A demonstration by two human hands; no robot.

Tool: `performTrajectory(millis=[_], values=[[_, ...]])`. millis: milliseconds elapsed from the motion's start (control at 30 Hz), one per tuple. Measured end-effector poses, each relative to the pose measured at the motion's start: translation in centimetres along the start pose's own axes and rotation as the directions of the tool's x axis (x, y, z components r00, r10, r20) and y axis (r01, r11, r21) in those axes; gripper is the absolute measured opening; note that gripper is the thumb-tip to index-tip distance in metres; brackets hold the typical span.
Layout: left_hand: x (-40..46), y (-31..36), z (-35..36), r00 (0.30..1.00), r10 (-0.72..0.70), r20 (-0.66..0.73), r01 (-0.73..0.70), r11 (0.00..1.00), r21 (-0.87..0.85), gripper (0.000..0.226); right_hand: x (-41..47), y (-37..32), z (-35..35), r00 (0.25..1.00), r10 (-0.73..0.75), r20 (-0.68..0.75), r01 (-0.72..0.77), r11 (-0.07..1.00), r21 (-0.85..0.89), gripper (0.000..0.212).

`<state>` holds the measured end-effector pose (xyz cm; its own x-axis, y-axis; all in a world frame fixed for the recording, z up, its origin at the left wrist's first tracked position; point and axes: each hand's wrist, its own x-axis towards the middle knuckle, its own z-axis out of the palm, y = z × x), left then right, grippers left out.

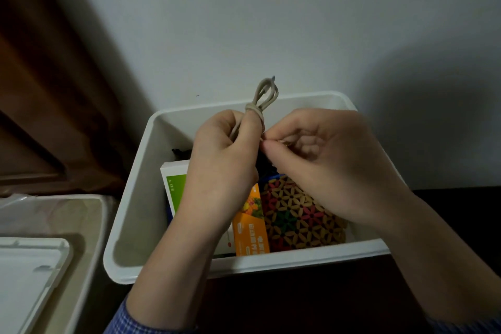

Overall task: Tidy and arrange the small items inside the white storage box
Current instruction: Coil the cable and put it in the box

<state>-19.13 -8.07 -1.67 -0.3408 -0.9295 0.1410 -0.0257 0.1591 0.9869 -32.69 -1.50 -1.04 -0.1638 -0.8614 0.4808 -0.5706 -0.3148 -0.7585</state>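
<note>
Above the white plastic storage box [141,184], the left hand [219,160] grips an upright beige coiled cord [261,97]; the right hand [320,160], just beside, pinches its loose end.

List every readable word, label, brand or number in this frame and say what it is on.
No text can be read.
Orange packet: large light characters down its face, too blurred.
White and green box: a small line of print on the green panel, too small.
</note>
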Motion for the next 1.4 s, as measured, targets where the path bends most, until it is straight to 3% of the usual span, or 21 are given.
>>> performTrajectory(millis=[100,233,333,467,567,767,967,1200,1400], values=[[-0.1,0.2,-0.1,0.999,-0.019,0.048,0.022,0.998,-0.054,0.029,0.2,0.4,-0.5,0.992,-0.104,0.067,0.101,0.993,0.056,0.023],[-0.2,0.7,-0.1,0.989,-0.055,0.138,0.1,0.934,-0.342,0.011,0.8,0.8,-0.7,0.98,-0.17,0.106,0.133,0.947,0.293,0.011],[-0.2,0.7,0.1,0.979,-0.057,0.196,0.141,0.882,-0.449,0.026,1.0,0.7,-0.8,0.996,-0.09,0.019,0.072,0.893,0.445,0.012],[-0.3,0.7,0.6,0.95,-0.031,0.31,0.157,0.907,-0.391,0.016,1.0,0.6,-0.5,0.994,0.045,-0.096,0.013,0.847,0.531,0.015],[-0.7,0.9,1.1,0.972,-0.032,0.234,0.133,0.892,-0.432,0.014,0.8,0.5,-0.2,0.986,0.078,-0.151,-0.001,0.893,0.451,0.014],[-0.7,1.3,1.0,0.996,-0.004,0.091,0.042,0.904,-0.426,0.014,0.4,-0.3,-0.1,0.992,0.034,-0.122,-0.003,0.967,0.253,0.023],[-1.1,1.1,1.4,0.998,-0.036,0.059,0.057,0.911,-0.408,0.027,0.3,-0.5,0.6,0.984,0.023,-0.177,0.029,0.958,0.284,0.018],[-1.1,1.0,2.4,0.998,-0.039,0.048,0.055,0.91,-0.41,0.02,0.5,0.3,1.0,0.943,0.14,-0.301,0.007,0.898,0.441,0.016],[-1.0,-0.1,2.3,1.0,0.004,-0.002,-0.004,0.97,-0.244,0.024,0.1,0.5,1.7,0.95,0.063,-0.306,0.028,0.959,0.284,0.021]])
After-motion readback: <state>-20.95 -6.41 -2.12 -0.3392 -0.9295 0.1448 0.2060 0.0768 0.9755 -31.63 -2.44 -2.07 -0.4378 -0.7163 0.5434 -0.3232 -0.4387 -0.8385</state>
